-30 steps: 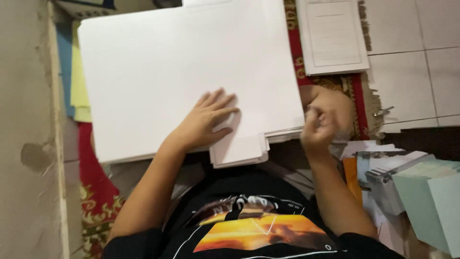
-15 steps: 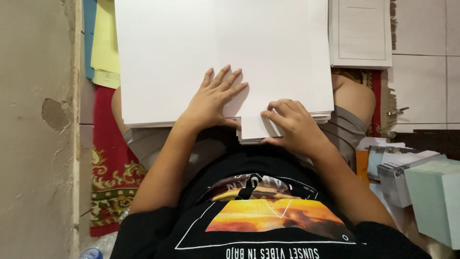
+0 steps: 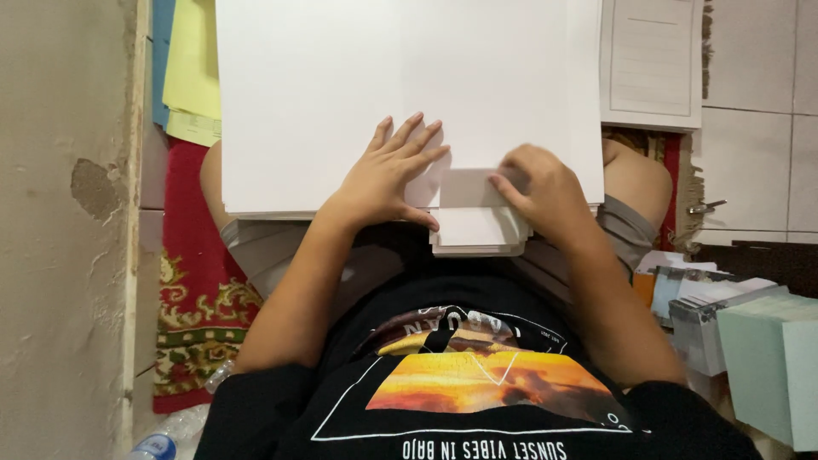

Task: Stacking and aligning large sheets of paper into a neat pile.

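Observation:
A big stack of white paper sheets [image 3: 341, 77] lies across my lap. My left hand [image 3: 388, 175] rests flat on its near edge with the fingers spread. At that edge a small tab of white paper [image 3: 477, 226] sticks out toward me, several layers thick. My right hand [image 3: 537, 192] is curled over the top of this tab, fingertips pressing on a folded flap [image 3: 464, 187]. Whether the fingers pinch the flap or only press it is hidden.
A cracked wall [image 3: 68, 213] runs along the left. Yellow and blue sheets [image 3: 192, 68] lie beyond the stack. A white printed form [image 3: 652, 60] sits at the upper right on tiled floor. A red patterned rug [image 3: 192, 290], a plastic bottle [image 3: 166, 434] and pale boxes [image 3: 767, 358] surround me.
The paper stack has come closer and more upright in view. My right hand moved from beside my knee onto the small tab and now presses its flap. My left hand stays flat.

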